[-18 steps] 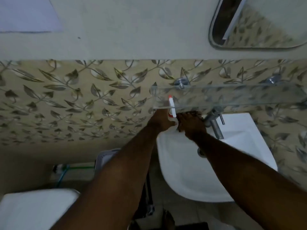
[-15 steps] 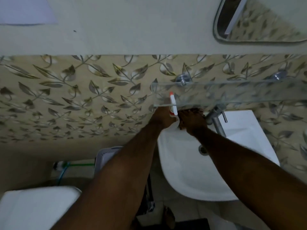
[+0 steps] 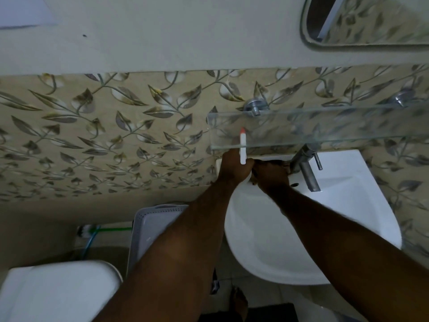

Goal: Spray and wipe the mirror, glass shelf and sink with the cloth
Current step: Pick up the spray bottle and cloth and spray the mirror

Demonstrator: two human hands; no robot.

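Observation:
My left hand (image 3: 234, 168) is closed around a white spray bottle part with a red tip (image 3: 242, 147), which sticks up behind the front edge of the glass shelf (image 3: 348, 126). Touching it on the right, my right hand (image 3: 271, 175) presses on the back ledge of the white sink (image 3: 348, 263), just left of the tap (image 3: 308, 173). Brownish bits of what looks like the cloth (image 3: 286, 165) show at the hand's edges; the rest is hidden. Both hands are under the shelf. The mirror (image 3: 371, 19) hangs at the top right.
A leaf-patterned tile wall runs behind the sink. A grey perforated basket (image 3: 153, 228) stands on the floor left of the sink, and a white toilet (image 3: 58, 291) is at the bottom left. My foot (image 3: 239, 303) shows below the basin.
Both hands stay together at the sink's back-left ledge. The camera has shifted slightly; the mirror sits higher in view.

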